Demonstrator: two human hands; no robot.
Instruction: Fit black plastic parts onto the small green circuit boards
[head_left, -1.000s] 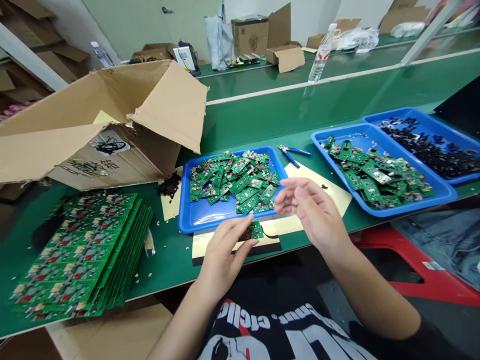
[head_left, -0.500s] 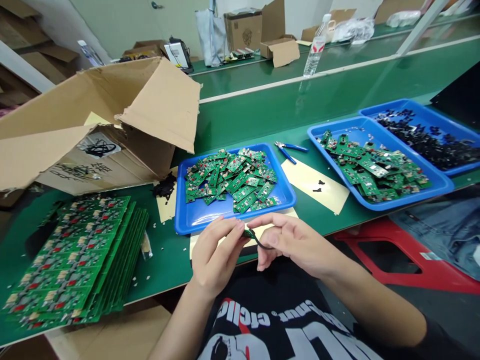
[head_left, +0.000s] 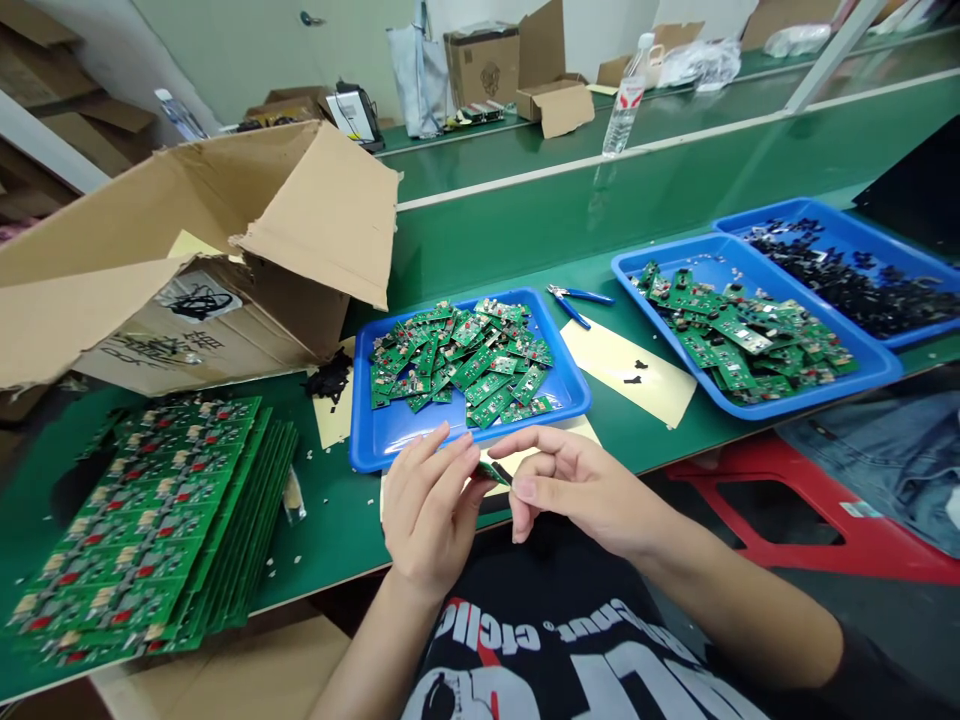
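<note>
My left hand (head_left: 429, 505) and my right hand (head_left: 574, 485) meet at the table's front edge, both pinching one small green circuit board (head_left: 491, 470) between their fingertips. A thin black piece shows at the board's right end, under my right thumb. Just beyond the hands lies a blue tray (head_left: 390, 435) heaped with several similar small boards. A yellow sheet (head_left: 577, 430) lies under the hands.
A stack of large green board panels (head_left: 157, 520) lies at the left, with an open cardboard box (head_left: 225, 240) behind it. Blue-handled cutters (head_left: 577, 297) lie past the tray. Two more blue trays at the right hold boards (head_left: 742, 335) and black parts (head_left: 847, 275). A red stool (head_left: 795, 500) stands below.
My right hand came down from above the tray to the board that my left hand held on the sheet. Both hands now hold the board lifted, and my left fingers have shifted along it.
</note>
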